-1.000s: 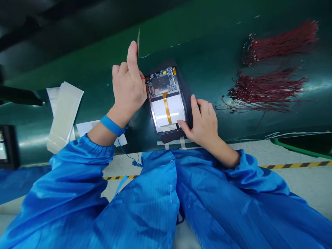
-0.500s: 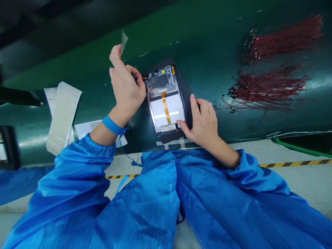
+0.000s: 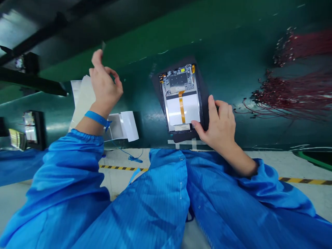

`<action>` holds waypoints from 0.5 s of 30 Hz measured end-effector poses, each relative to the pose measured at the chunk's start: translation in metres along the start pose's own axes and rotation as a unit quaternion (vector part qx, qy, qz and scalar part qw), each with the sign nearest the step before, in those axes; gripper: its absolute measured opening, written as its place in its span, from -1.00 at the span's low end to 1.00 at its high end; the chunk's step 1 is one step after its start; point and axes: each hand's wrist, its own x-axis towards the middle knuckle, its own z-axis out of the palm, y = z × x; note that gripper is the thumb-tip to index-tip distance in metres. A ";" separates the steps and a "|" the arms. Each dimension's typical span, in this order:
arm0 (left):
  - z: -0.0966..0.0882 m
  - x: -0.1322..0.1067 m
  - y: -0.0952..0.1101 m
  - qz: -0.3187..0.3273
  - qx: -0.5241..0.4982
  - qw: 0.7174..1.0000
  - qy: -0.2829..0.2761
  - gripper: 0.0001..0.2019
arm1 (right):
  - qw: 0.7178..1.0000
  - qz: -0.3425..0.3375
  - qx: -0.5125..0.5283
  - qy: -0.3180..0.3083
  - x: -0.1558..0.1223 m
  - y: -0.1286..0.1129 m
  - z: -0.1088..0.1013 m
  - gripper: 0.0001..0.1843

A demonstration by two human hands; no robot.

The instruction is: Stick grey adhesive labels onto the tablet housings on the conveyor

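An opened tablet (image 3: 183, 107) lies on a dark pad, showing its circuit board (image 3: 178, 80), a silvery-white battery and an orange ribbon cable (image 3: 182, 107). My right hand (image 3: 220, 122) grips its lower right side, thumb on the frame and fingers along the edge. My left hand (image 3: 106, 84) is raised left of the tablet, apart from it, thumb and forefinger curled towards each other. A small thin translucent piece of film (image 3: 103, 46) sticks up at another fingertip of that hand; whether it is pinched or clings there is hard to see. A blue strap circles the left wrist.
Pale sheets (image 3: 81, 100) and a white curled sheet (image 3: 130, 126) lie to the left. Bundles of dark red wires (image 3: 293, 91) spread at the right. Another opened device (image 3: 32, 129) stands far left, below a dark bar (image 3: 33, 77). A green-rimmed bin (image 3: 315, 160) shows lower right.
My left hand has drawn away from the tablet's upper left corner to the left, film still at its fingertip. My right hand stays at the tablet. The view has shifted left.
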 end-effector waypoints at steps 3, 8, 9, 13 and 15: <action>0.008 0.000 -0.012 0.074 0.085 0.993 -0.034 -0.10 | 1.000 0.007 0.010 -0.011 0.000 0.001 0.000 -0.01; 0.013 0.002 -0.023 0.050 0.050 0.993 -0.096 -0.15 | 0.999 0.014 0.035 -0.011 0.001 0.001 0.002 0.00; 0.011 0.000 -0.023 0.054 0.048 0.992 -0.099 -0.15 | 0.999 0.012 0.035 -0.010 0.001 0.001 0.002 0.00; -0.010 -0.007 -0.016 0.077 0.048 0.987 -0.131 0.01 | 0.999 0.007 0.045 -0.014 0.000 0.001 -0.003 -0.01; -0.023 -0.016 -0.011 0.047 0.020 0.990 -0.129 0.10 | 0.998 0.007 0.057 -0.025 0.000 0.003 -0.011 -0.02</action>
